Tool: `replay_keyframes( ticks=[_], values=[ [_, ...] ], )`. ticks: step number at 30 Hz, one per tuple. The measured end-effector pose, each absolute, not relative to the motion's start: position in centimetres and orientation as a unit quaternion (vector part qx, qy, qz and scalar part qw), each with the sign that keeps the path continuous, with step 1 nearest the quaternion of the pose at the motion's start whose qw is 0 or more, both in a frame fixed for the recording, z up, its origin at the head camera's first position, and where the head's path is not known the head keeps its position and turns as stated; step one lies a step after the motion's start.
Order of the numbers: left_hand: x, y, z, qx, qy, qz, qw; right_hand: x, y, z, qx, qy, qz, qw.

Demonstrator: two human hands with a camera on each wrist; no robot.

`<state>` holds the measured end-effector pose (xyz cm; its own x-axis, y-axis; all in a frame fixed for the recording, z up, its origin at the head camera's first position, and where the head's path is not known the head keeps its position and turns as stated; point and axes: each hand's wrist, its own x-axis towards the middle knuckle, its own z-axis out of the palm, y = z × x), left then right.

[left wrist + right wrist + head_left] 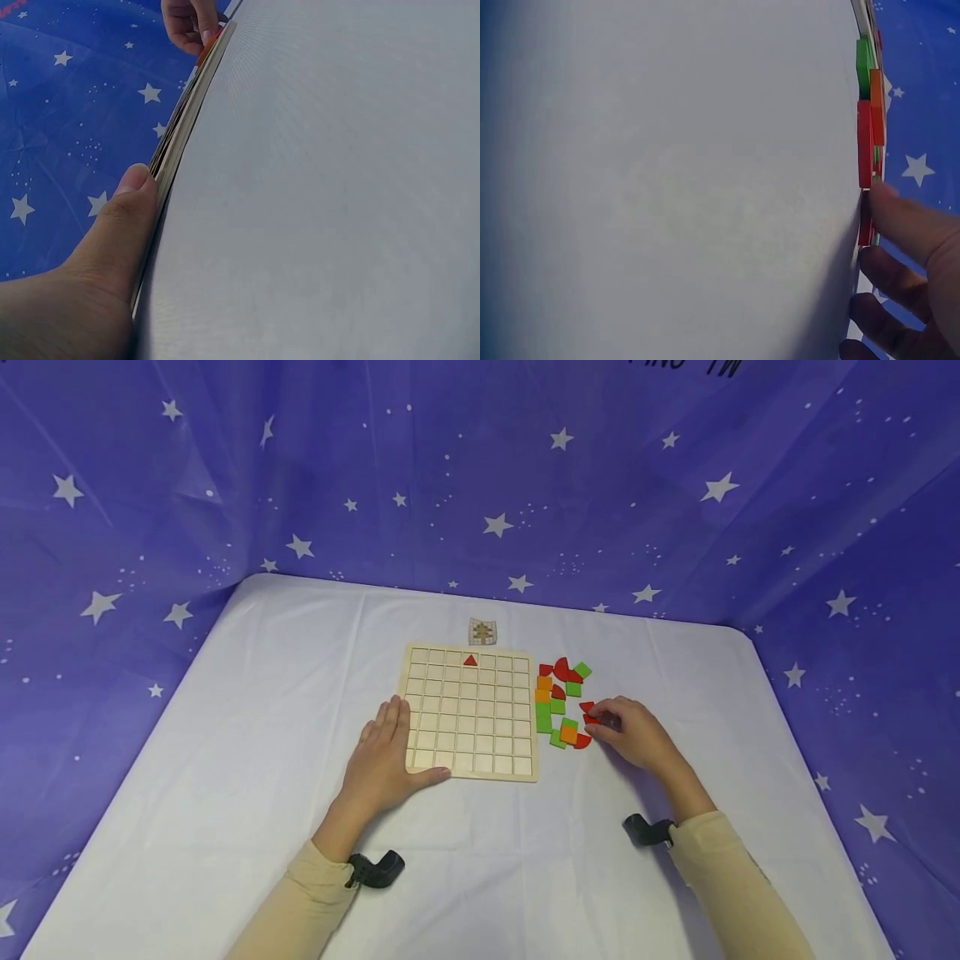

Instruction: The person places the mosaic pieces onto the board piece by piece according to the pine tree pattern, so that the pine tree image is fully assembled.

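Note:
A square wooden grid board (472,774) lies on the white table, with one red triangle (470,661) in its far row. My left hand (378,764) rests on the board's near-left corner. Its straight fingers run along the left edge and the thumb (131,206) lies over the near edge. At the right side of a loose pile, my right hand (633,731) pinches a red wooden piece (866,221) between thumb and fingers, low at the table surface; the fingers partly cover it. Another red piece (587,707) lies by the index fingertip.
Between board and right hand lie several flat pieces: green squares (543,718), orange squares (545,683) and red rounded pieces (562,670), some overlapping. A small patterned card (483,632) lies beyond the board's far edge. A blue starry cloth (420,468) hangs behind the table.

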<state>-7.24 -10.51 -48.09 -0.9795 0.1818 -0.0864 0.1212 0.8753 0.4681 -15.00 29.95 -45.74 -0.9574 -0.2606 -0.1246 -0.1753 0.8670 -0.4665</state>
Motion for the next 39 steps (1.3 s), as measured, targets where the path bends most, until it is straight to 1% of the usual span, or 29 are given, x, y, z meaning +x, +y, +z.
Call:
replay_keyframes(
  ticks=[13, 16, 20, 24, 33, 39],
  values=[
    [-7.19, -10.52, -48.14, 0.077, 0.966, 0.239, 0.063, -15.13, 30.47, -45.31, -0.121, 0.952, -0.258, 0.113],
    [-7.19, -10.54, -48.21, 0.077, 0.966, 0.239, 0.062, -15.10, 30.42, -45.29, -0.114, 0.956, -0.250, 0.103],
    [-7.19, -10.54, -48.26, 0.078, 0.966, 0.239, 0.060, -15.05, 30.24, -45.29, -0.079, 0.969, -0.219, 0.083],
    [-7.21, -10.59, -48.26, 0.079, 0.966, 0.239, 0.059, -15.14, 30.12, -45.34, -0.058, 0.975, -0.201, 0.076],
    [-7.20, -10.61, -48.26, 0.079, 0.966, 0.240, 0.058, -15.67, 30.29, -45.85, -0.066, 0.961, -0.247, 0.104],
    [-7.18, -10.66, -48.49, 0.081, 0.967, 0.235, 0.055, -15.64, 30.51, -46.04, -0.061, 0.955, -0.270, 0.103]
  ],
)
